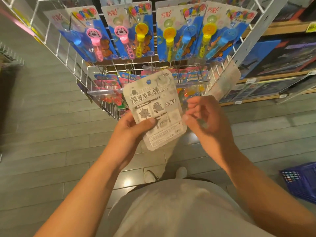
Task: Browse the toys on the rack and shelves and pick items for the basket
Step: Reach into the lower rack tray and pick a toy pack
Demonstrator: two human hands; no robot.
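Note:
My left hand (132,130) pinches a flat white toy card pack (154,106) by its lower left edge, thumb on the printed back, holding it upright in front of the wire rack (82,65). My right hand (203,117) hovers at the pack's right edge with fingers loosely curled and blurred; whether it touches the pack I cannot tell. Bubble-wand blister cards (135,31) in pink, yellow and blue hang along the rack's top row. More small toy cards (109,82) hang on the lower pegs behind the pack. A blue plastic basket (301,180) sits on the floor at the right.
Wooden shelves (282,76) with dark boxed toys run along the right. The grey plank floor (51,134) stretches left of the rack. My white shoes (150,176) show below the pack. Another wire rack edge (10,55) stands at the far left.

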